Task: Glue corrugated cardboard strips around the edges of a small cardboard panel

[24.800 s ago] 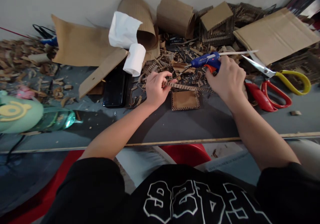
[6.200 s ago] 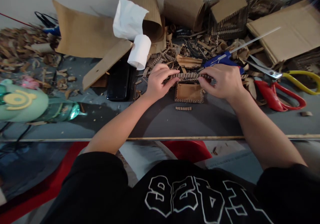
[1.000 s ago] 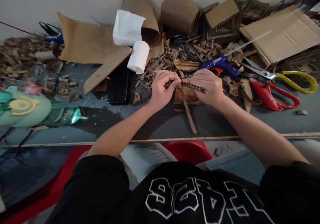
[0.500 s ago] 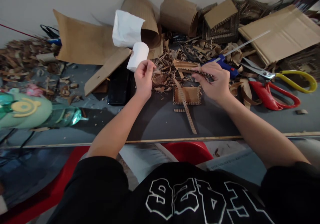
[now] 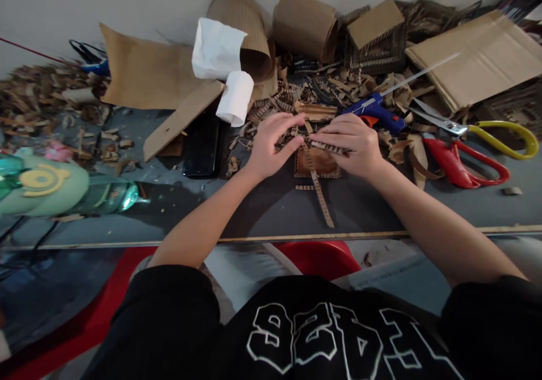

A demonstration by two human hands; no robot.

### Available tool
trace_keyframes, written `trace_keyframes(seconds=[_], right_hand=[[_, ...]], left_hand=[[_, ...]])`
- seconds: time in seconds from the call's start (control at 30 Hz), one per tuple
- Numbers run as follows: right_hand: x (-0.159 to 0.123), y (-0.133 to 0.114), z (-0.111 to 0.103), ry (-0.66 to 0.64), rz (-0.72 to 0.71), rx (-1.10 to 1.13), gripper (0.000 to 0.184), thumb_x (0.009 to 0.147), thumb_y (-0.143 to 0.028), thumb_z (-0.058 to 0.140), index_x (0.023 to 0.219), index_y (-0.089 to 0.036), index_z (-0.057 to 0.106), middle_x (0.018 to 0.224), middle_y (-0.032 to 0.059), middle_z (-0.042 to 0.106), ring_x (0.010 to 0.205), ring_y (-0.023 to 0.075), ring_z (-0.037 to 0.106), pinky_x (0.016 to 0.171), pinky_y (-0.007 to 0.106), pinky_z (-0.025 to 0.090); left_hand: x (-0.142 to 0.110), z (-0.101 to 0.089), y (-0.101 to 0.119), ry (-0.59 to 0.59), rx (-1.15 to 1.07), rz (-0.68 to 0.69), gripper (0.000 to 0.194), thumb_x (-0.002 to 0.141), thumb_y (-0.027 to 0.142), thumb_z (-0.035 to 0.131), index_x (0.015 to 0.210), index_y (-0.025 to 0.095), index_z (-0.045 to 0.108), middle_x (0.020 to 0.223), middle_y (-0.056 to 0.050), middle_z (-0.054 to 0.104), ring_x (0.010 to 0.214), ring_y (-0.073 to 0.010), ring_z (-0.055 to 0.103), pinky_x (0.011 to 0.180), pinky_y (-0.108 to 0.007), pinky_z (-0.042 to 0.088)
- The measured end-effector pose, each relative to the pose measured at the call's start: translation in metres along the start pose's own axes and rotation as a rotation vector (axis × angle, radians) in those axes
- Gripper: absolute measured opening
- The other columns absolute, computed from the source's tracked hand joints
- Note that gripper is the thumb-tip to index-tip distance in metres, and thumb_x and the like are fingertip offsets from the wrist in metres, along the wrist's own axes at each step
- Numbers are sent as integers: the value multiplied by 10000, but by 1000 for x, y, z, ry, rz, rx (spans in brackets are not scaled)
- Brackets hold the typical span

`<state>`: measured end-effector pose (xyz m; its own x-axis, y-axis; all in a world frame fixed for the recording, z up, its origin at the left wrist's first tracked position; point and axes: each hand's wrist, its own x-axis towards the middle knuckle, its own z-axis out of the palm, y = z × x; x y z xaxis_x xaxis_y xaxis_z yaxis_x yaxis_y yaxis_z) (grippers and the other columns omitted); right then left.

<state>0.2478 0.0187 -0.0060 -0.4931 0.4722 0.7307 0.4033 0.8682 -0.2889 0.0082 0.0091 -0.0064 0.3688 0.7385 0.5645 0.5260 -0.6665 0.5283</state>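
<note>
Over the middle of the table, my right hand [image 5: 353,143] pinches a small cardboard piece [image 5: 331,147] with a corrugated edge. My left hand [image 5: 275,145] is just left of that piece, its thumb and fingers apart and nothing visible between them. Beneath the hands lies a small square cardboard tray [image 5: 328,168] with corrugated sides. A long corrugated strip [image 5: 324,205] crosses its left part and reaches toward me, beside a short strip [image 5: 304,187]. Behind my right hand rests a blue glue gun [image 5: 375,109] with a clear glue stick in it.
Scissors [image 5: 457,129] with red and yellow handles lie right. Left of my hands are a black phone [image 5: 201,148], a wooden slat [image 5: 182,121] and a white paper roll [image 5: 235,97]. A green bottle [image 5: 105,196] lies far left. Cardboard tubes [image 5: 305,23] and scraps fill the back.
My left hand has moved right from beside the paper roll, its pinched fingers now spread. My right hand has shifted slightly left and lower with the cardboard piece, which is turned differently.
</note>
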Motion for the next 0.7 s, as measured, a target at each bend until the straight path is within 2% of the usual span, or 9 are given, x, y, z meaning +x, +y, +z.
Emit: trace_keyframes(seconds=[0.07,0.17,0.33,0.47,0.6,0.7], right_hand=[[0,-1,0,-16,-3,2,282,935,-280,573,1126,-363,763,993,9,769,945,213,704,871,420,565],[-1,-1,-1,-8,75,-29,311,913,-315,599,1190,-338,739,1035,25,766,996,242,697,917,451,551],[0,-5,-5,26,122,-79,432,856,-371,631,1277,-298,688,1168,46,730,1121,304,651,1019,517,500],[2,-10,-8,-5,119,-134,424,862,-425,652,1266,-299,685,1232,64,700,1182,330,614,1051,552,468],[3,-12,-9,-67,138,-228,332,904,-435,637,1198,-300,714,1354,78,637,1259,346,563,1071,567,439],[2,-11,-9,-79,153,-274,247,932,-429,615,1086,-295,754,1355,70,636,1264,345,560,1064,568,429]], left_hand=[[0,6,4,-40,-45,-7,542,962,663,439,1103,229,733,1072,-73,752,1115,-218,659,1036,-401,495],[-2,11,0,24,-37,-25,520,929,663,512,1003,210,755,988,-70,755,1015,-200,675,950,-359,522],[-3,8,-5,111,62,-56,493,902,664,556,1005,223,753,948,-62,749,977,-204,658,919,-354,518],[-4,9,0,118,109,26,459,905,624,581,1022,219,761,932,-53,757,970,-200,658,907,-344,519],[-7,11,2,99,193,88,462,918,604,564,1051,206,757,932,-60,758,986,-205,653,922,-357,510],[-8,12,-1,105,268,126,431,936,565,563,1068,200,751,928,-60,755,993,-205,653,935,-367,505]])
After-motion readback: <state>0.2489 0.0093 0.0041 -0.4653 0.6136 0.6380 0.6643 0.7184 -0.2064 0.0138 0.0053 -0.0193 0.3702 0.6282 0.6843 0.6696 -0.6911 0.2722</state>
